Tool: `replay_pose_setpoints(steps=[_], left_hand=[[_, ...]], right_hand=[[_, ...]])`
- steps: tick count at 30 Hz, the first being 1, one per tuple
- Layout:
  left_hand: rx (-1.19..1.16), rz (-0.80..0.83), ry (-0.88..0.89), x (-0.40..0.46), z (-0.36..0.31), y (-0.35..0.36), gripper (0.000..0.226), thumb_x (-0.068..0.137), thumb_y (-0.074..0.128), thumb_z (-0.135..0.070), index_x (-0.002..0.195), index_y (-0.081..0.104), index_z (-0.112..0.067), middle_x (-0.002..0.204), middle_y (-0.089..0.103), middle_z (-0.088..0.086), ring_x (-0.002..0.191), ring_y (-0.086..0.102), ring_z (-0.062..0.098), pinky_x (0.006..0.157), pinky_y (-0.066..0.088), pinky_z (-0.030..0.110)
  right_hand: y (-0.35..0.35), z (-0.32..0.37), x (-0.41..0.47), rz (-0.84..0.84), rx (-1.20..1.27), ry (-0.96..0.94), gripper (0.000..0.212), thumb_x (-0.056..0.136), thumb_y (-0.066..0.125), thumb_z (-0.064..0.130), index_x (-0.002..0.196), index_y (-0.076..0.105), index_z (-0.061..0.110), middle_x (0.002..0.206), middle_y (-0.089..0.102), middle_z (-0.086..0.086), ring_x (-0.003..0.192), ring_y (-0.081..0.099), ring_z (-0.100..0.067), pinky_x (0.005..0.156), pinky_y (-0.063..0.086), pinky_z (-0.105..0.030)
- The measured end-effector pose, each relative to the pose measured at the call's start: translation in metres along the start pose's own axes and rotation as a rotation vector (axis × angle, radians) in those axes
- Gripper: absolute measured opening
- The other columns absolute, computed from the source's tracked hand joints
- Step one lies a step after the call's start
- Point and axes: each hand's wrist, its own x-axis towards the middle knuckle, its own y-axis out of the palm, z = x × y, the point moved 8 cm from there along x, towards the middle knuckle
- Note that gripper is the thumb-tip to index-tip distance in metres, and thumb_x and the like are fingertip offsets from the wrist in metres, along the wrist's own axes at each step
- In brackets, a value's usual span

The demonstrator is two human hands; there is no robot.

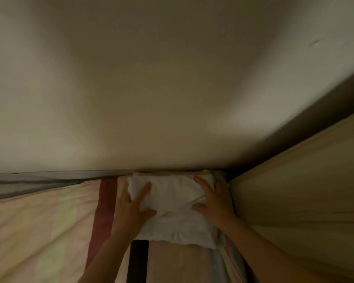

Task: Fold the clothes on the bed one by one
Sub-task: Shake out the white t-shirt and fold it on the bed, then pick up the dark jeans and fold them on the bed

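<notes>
A plain cream wall (172,78) is filling most of the view, and below it the bed with its pastel sheet striped in dark red and black (49,221) is carrying one folded white cloth garment (172,201), lying at the far end just beside the wall and touching a large cream cushion or mattress edge (294,190) on the right. The step in hand is looking like the placing or pressing flat of a finished fold. The left hand (131,209) and the right hand (215,203), two in all, are each resting on a side edge, fingers nearly straight, thumbs on top, the grip loose rather than clenched. Other folded layers are seeming to sit underneath, though I cannot tell how many. Next, releasing cleanly and reaching for another garment is likely.
</notes>
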Motion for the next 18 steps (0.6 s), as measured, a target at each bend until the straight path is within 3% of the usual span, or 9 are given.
replay_pose_setpoints(steps=[2, 4, 8, 11, 15, 18], left_hand=[[0.052, -0.028, 0.022, 0.003, 0.002, 0.003, 0.094, 0.066, 0.051, -0.069, 0.147, 0.023, -0.028, 0.157, 0.008, 0.016, 0.141, 0.014, 0.034, 0.114, 0.019, 0.04], [0.124, 0.013, -0.019, 0.001, 0.001, 0.005, 0.088, 0.079, 0.063, -0.056, 0.149, 0.016, -0.031, 0.157, 0.004, 0.015, 0.142, 0.012, 0.033, 0.114, 0.022, 0.04], [0.347, 0.057, -0.12, -0.018, -0.016, -0.016, 0.074, 0.089, 0.048, -0.056, 0.147, 0.004, -0.047, 0.155, 0.007, 0.01, 0.137, 0.028, 0.03, 0.105, 0.034, 0.038], [0.449, -0.058, -0.111, -0.047, -0.037, -0.056, 0.065, 0.094, 0.039, -0.056, 0.149, 0.009, -0.041, 0.154, 0.016, 0.006, 0.135, 0.032, 0.023, 0.108, 0.029, 0.033], [0.509, -0.25, -0.125, -0.098, -0.066, -0.123, 0.06, 0.095, 0.043, -0.048, 0.148, 0.021, -0.035, 0.154, 0.024, 0.008, 0.136, 0.034, 0.026, 0.109, 0.027, 0.036], [0.529, -0.31, -0.242, -0.144, -0.077, -0.168, 0.055, 0.097, 0.029, -0.051, 0.149, 0.018, -0.035, 0.155, 0.022, 0.006, 0.141, 0.026, 0.024, 0.112, 0.021, 0.035]], right_hand=[[0.004, -0.003, 0.004, 0.006, -0.019, -0.006, 0.076, 0.087, 0.063, 0.033, 0.144, 0.014, 0.044, 0.153, 0.004, -0.009, 0.141, 0.011, -0.022, 0.113, 0.014, -0.031], [0.005, -0.004, 0.005, -0.008, -0.088, 0.014, 0.074, 0.089, 0.06, 0.035, 0.145, 0.013, 0.044, 0.154, 0.0, -0.009, 0.142, 0.008, -0.024, 0.114, 0.012, -0.033], [-0.003, 0.011, -0.01, -0.078, -0.346, 0.087, 0.071, 0.092, 0.052, 0.035, 0.148, 0.008, 0.039, 0.154, 0.0, -0.015, 0.141, 0.009, -0.033, 0.115, 0.015, -0.041], [-0.022, 0.05, -0.031, -0.216, -0.569, 0.017, 0.066, 0.09, 0.047, 0.027, 0.149, 0.016, 0.02, 0.149, 0.021, -0.017, 0.135, 0.025, -0.035, 0.11, 0.028, -0.043], [-0.028, 0.124, -0.06, -0.14, -0.598, 0.04, 0.066, 0.094, 0.046, 0.032, 0.148, 0.013, 0.017, 0.149, 0.018, -0.016, 0.136, 0.022, -0.033, 0.109, 0.024, -0.042], [-0.027, 0.192, -0.091, -0.134, -0.643, -0.114, 0.054, 0.096, 0.041, 0.032, 0.145, 0.022, 0.019, 0.144, 0.029, -0.009, 0.129, 0.031, -0.028, 0.105, 0.029, -0.042]])
